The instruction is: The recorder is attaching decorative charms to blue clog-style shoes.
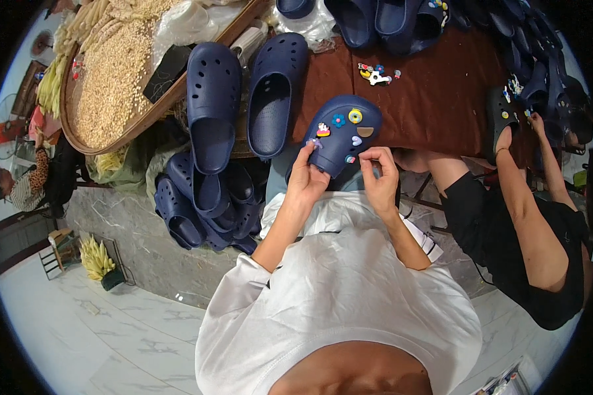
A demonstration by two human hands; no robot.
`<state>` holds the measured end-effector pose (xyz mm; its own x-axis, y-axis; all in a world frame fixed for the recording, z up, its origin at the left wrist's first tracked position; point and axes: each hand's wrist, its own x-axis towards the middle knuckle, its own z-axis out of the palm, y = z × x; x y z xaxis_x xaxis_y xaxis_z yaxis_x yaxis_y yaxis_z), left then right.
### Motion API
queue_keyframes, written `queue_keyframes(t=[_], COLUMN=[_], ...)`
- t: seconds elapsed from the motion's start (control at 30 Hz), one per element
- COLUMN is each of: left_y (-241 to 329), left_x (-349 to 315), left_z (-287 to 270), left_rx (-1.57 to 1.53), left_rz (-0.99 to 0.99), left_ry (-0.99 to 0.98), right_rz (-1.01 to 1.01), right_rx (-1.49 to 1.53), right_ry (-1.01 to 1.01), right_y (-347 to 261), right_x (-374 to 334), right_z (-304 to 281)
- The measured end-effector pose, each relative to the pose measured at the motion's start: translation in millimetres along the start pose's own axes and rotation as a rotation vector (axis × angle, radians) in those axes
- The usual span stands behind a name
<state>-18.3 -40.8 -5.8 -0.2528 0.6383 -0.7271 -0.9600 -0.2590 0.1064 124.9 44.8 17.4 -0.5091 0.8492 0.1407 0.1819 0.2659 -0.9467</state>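
My left hand [310, 178] grips a navy clog [339, 141] by its near left edge, above my lap. Colourful shoe charms dot its upper: a blue flower [338, 120], a yellow ring [355, 116], a cake-like piece [323, 130], a pale heart [356, 141], a brown half-round [365, 131] and others. At the clog's right edge, beside a small round charm [350, 158], my right hand [380, 179] is closed in a pinch; whatever its fingertips hold is hidden. More loose charms [377, 75] lie on the brown cloth beyond the clog.
Two plain navy clogs [212, 99] rest to the left, with several more piled below them [181, 214]. A wide basket of pale grains [109, 99] stands far left. More clogs line the far edge of the brown cloth [435, 99]. At right, another person handles a dark clog [501, 122].
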Motion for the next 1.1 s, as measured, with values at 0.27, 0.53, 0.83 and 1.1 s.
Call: queue_keyframes(t=[0.27,0.53,0.83,1.1], left_y=[8,6,12,9], left_x=[-12,-30,-37,-30], left_z=[27,34,36,28], left_rx=[-0.109,-0.126,-0.134,-0.158], left_rz=[-0.095,-0.096,-0.082,-0.125], left_ry=[-0.028,-0.039,-0.087,-0.113], right_rz=[0.218,0.106,0.074,0.124], right_rx=[0.261,0.186,0.495,0.538], right_ry=[0.028,0.146,-0.044,-0.050], right_y=[23,24,13,26], right_x=[-4,37,69,71], right_z=[0,0,3,6])
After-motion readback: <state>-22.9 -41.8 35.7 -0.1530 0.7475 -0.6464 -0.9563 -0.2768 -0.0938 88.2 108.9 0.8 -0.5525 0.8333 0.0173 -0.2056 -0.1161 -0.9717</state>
